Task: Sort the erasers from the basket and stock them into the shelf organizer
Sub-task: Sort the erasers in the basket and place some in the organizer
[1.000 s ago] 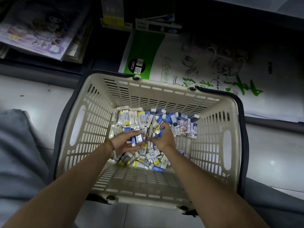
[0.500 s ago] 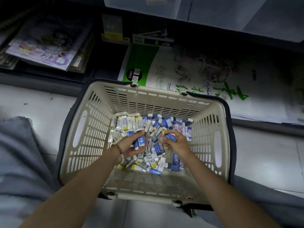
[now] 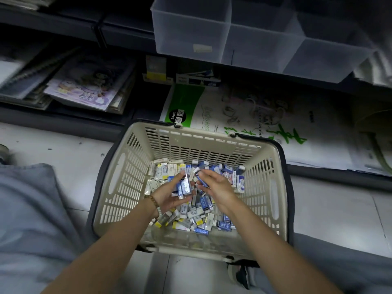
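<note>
Through the head camera I am looking down into a cream slatted basket (image 3: 127, 179) that stands on the pale tiled floor (image 3: 70, 149), just near of the bottom shelf. A loose pile of erasers (image 3: 197, 211) covers the basket's floor. The white ones with yellow ends lie mostly toward the far left and near edge, and the blue-sleeved ones gather toward the far right.

Both forearms reach into the basket from the near side. The left grip (image 3: 169, 195) is turned palm up above the pile, its fingers curled around a small stack of blue erasers (image 3: 183, 186) that lie side by side in the palm. A beaded bracelet (image 3: 154, 203) sits on that wrist. The right grip (image 3: 216, 187) is just beside it, to the right, and pinches a single blue eraser (image 3: 200, 177) at its fingertips, right at the far end of the stack in the left palm. I cannot tell whether that eraser touches the stack.

The shelf organizer (image 3: 191, 30), a row of clear plastic bins, sits on the shelf above and beyond the basket, well apart from both grips. I can see nothing inside the bins from here.

On the bottom shelf, behind the basket, a pack of sketch paper (image 3: 244, 111) with a green band lies flat. To its left is a stack of illustrated notebooks (image 3: 89, 85). A grey trouser leg (image 3: 25, 209) fills the near left of the frame.
</note>
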Available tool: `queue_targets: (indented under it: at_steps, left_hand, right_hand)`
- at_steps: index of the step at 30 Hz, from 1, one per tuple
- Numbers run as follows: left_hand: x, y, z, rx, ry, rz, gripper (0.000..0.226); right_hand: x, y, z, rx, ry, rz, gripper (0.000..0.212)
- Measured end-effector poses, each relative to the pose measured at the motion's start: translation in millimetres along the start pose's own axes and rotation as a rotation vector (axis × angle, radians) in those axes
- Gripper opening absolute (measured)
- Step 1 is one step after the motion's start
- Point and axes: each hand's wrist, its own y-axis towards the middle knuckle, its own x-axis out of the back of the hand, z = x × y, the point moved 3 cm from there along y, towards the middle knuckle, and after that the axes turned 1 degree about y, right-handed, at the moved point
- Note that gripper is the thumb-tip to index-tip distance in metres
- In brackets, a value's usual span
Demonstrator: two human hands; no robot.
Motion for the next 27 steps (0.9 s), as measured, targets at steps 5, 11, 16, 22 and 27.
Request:
queue_targets:
  at_steps: [5,11,16,22,27]
  left_hand:
    - [3.1,7.0,-1.1,-0.033,0.010,0.013,0.059]
    - [27.9,23.0,-7.2,0.026,-0.011,-0.130,0.052]
    - [54.3,37.4,-15.2,0.014,0.036,-0.195,0.031]
    - [62.0,41.3,-13.7,0.074,-0.015,-0.167,0.047]
    - [53.2,38.4,-18.6,0.071,-0.074,-0.157,0.052]
  right_hand:
    - [-14.2,5.7,-14.7,-0.040,-0.190,0.000,0.016]
    - [22.0,32.3,-29.5,-0.154,-0.161,-0.036,0.018]
    - [52.1,70.2,-56.7,-0.175,-0.657,-0.039,0.043]
    - [34.6,97.4,-76.6,-0.089,-0.946,0.010,0.017]
    - [32.0,94.4,-82.0,-0.032,-0.962,-0.013,0.024]
